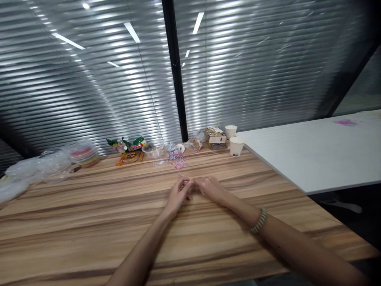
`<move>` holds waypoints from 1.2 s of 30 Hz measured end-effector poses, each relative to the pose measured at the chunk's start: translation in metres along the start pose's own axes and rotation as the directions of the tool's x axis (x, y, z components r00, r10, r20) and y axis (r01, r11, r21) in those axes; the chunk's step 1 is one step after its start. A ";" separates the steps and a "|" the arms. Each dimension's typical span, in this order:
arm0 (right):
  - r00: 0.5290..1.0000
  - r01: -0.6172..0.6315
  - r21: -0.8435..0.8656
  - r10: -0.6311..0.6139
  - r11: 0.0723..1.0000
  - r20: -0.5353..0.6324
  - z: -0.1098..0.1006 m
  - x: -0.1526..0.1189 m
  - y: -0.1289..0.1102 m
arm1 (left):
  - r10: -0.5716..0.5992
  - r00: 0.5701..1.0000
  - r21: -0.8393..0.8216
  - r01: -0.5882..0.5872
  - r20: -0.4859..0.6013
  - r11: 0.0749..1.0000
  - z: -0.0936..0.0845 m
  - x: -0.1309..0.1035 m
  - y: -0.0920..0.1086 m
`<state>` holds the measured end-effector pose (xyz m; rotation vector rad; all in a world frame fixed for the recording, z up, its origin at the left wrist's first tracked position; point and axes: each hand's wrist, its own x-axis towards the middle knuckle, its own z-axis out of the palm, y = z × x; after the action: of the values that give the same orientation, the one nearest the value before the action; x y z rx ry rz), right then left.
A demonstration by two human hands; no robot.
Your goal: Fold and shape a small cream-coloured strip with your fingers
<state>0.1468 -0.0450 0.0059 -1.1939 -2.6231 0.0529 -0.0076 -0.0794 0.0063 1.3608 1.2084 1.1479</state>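
My left hand (177, 197) and my right hand (210, 188) meet over the middle of the wooden table (89, 226), fingertips almost touching. Both are closed in a pinch. Whatever sits between the fingers is too small to make out. Just past the fingertips lie a few tiny pinkish bits (180, 174). Farther back is a loose pile of small pink and purple pieces (180, 163), beside a clear, shiny container (172, 148) with more such pieces at its foot. A braided bracelet (259, 221) circles my right wrist.
Along the back edge stand two paper cups (237, 147), a small box (217, 138), a clear plastic bowl (152, 151) and green snack packets (131, 143). Plastic bags (44, 166) and stacked round containers (81, 153) lie at the left. A white table (321, 155) adjoins on the right; blinds rise behind.
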 end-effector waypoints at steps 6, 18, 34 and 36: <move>1.000 0.005 -0.031 -0.005 1.000 -0.010 0.003 0.000 0.002 | -0.017 1.000 0.020 0.017 -0.006 1.000 0.001 -0.002 0.000; 1.000 -0.018 -0.038 0.019 0.999 0.019 0.000 0.001 0.000 | -0.031 0.999 0.068 0.032 -0.017 0.997 0.003 -0.002 0.003; 0.999 -0.030 -0.055 0.032 0.998 0.032 -0.001 0.000 0.000 | -0.022 0.999 0.053 0.021 0.031 0.998 0.000 0.000 -0.004; 0.999 -0.030 -0.057 0.032 0.998 0.025 -0.001 -0.001 -0.001 | -0.022 0.999 0.049 0.020 0.035 0.999 0.000 0.000 -0.005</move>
<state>0.1471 -0.0458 0.0072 -1.2607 -2.6446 -0.0003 -0.0083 -0.0795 0.0017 1.3962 1.2293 1.0812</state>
